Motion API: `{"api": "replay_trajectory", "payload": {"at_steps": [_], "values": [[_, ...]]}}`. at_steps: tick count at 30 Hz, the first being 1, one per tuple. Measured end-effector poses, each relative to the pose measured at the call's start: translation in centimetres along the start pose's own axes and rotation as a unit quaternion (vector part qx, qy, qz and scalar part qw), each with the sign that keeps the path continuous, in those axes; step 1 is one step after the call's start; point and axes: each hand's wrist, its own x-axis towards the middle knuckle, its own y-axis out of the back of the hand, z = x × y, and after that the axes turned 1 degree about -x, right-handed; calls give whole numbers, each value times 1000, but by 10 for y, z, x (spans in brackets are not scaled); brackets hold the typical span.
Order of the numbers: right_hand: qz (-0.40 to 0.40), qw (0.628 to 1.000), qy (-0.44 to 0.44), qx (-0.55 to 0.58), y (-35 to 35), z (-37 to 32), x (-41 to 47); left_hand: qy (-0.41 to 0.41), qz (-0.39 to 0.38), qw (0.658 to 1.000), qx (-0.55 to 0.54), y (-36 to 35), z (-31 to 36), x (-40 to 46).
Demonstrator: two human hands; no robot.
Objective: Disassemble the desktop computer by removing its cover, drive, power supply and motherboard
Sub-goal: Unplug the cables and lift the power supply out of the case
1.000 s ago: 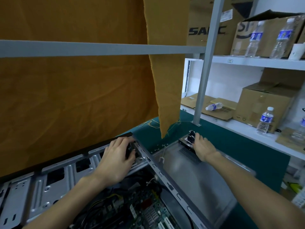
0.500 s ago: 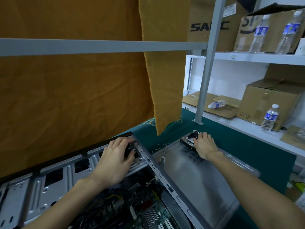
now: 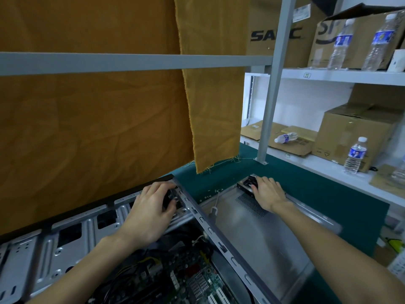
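1. Orange cloth (image 3: 87, 128): hung behind the bench, its lower edge met by the far edge of the case.
2. Computer case (image 3: 43, 249): laid open on its side at lower left; the motherboard (image 3: 186, 279) is seen inside, still seated, with cables above it.
3. Left hand (image 3: 151, 209): rested on the drive bay at the case's far corner, fingers curled over a dark part (image 3: 168, 199); whether it is gripped cannot be told.
4. Case rim (image 3: 219, 242): run diagonally between the two arms.
5. Screwdriver (image 3: 215, 205): laid just beside the rim, on the removed cover (image 3: 274, 238).
6. Cover: laid flat on the green mat (image 3: 317, 185), with bare mat beyond its far edge.
7. Drive (image 3: 248, 184): set at the cover's far corner.
8. Right hand (image 3: 267, 194): placed on the drive, fingers bent over its near edge.
9. Shelf (image 3: 328, 170): boxes and bottles are kept there, right of the mat.
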Motion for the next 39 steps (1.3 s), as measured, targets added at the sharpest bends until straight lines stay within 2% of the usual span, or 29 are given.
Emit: {"api": "replay_trajectory", "payload": {"at_steps": [8, 15, 19, 22, 24, 26, 29, 32, 36, 38, 39], "values": [[19, 999, -27, 15, 0, 5, 0, -5, -2, 1000, 0, 0, 1, 0], [-25, 999, -35, -10, 10, 5, -5, -2, -11, 1000, 6, 0, -1, 0], [9, 1000, -20, -6, 37, -20, -25, 2, -16, 1000, -1, 2, 1, 0], [61, 993, 38, 97, 70, -61, -55, 8, -51, 999, -17, 12, 7, -6], [65, 968, 90, 224, 98, -96, -83, 20, -77, 997, -20, 25, 11, -15], [57, 941, 155, 295, 124, -133, -116, 35, -96, 995, -15, 45, 14, -29], [7, 922, 260, 286, 153, -185, -172, 52, -103, 993, -25, 83, 12, -68], [-100, 911, 318, 243, 160, -234, -222, 65, -52, 996, -26, 114, 0, -127], [-305, 868, 290, 263, 152, -294, -270, 84, -25, 996, -18, 136, -18, -199], [-361, 849, 274, 273, 148, -320, -289, 92, 2, 995, -32, 140, -24, -225], [-366, 850, 263, 272, 145, -331, -299, 99, 16, 994, -46, 141, -25, -237]]}}
